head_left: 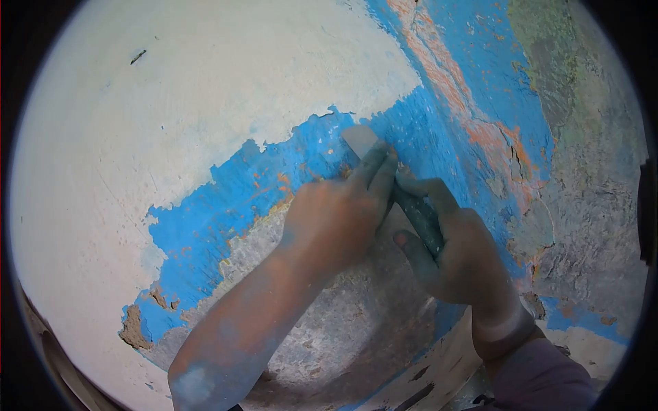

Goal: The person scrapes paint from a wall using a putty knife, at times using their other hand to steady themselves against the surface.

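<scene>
A scraper (359,140) with a pale flat blade and a dark handle lies against the blue paint (205,216) of a wall. My right hand (456,246) is wrapped round the handle, its thumb along the near side. Farther up the tool, my left hand (343,212) presses its fingers on the scraper near the base of the blade. The blade's tip touches the blue band just below the ragged edge of the white coat (226,89). Bare grey plaster (322,329) shows under my left forearm.
To the right, a corner runs down the wall with orange patches (473,123) and cracks. Beyond it is a rough grey-green surface (589,171). A broken brown hole (136,327) marks the lower left end of the blue band.
</scene>
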A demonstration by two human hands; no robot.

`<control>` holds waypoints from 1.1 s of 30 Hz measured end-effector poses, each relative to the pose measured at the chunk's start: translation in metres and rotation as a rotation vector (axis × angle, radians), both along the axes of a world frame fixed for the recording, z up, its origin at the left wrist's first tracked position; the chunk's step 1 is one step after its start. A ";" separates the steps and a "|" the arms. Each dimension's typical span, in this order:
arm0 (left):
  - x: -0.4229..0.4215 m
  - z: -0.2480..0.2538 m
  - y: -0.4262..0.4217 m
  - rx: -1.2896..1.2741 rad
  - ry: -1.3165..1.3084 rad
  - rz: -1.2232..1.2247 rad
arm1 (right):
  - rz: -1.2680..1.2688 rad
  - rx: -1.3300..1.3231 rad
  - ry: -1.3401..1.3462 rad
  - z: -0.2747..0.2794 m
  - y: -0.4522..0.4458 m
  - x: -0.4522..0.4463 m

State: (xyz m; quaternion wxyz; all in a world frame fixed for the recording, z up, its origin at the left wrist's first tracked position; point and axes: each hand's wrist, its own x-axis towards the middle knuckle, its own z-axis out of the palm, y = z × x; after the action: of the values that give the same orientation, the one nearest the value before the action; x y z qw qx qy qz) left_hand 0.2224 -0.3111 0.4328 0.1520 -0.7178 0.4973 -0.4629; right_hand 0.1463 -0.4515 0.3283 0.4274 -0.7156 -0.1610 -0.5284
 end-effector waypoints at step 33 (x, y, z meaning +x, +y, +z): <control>0.001 0.011 -0.001 -0.048 -0.069 -0.119 | -0.059 -0.126 0.047 0.019 -0.011 -0.002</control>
State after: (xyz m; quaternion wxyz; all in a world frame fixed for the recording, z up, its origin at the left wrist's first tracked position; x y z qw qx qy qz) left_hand 0.2231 -0.3120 0.4442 0.1239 -0.6739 0.5225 -0.5074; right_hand 0.1446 -0.4624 0.3468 0.3694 -0.7578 -0.1630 -0.5125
